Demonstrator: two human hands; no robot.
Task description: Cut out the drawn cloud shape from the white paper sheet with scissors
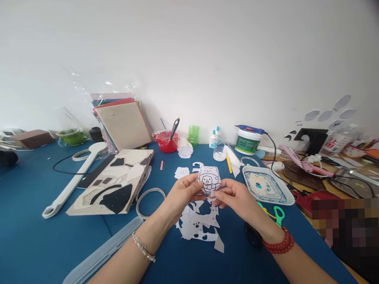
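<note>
Blue tabletop [28, 247], pale wall behind. Far left, a green cup [71, 138]; nearer, a white long-handled implement [73, 185] lies aslant, its broad end away from the viewer. Right of it, a thick pale board [86, 207] bearing black and white cut shapes; behind that, a stack of coloured sheets [123, 125] leans upright in clear plastic. Near left, a long translucent case [102, 256], its far end by a tape-like ring [162, 192]. Far middle, a red bowl [167, 143] with a dark-handled tool standing in it. Left hand [184, 191]: fingers and thumb pinching the left edge of a white paper cutout [210, 178], a line-drawn figure in a bear-eared hood, raised at centre, drawing toward the viewer. Below it, white paper scraps [198, 222] lie loose on the blue. Right hand [236, 195]: thumb and fingers closed at the cutout's lower right. Beyond, small glue bottles [213, 140], then a green-and-white tub [248, 143]. Right, a patterned tray [286, 198]; green-handled scissors [279, 216] just nearer, partly behind the right hand and wrist.
</note>
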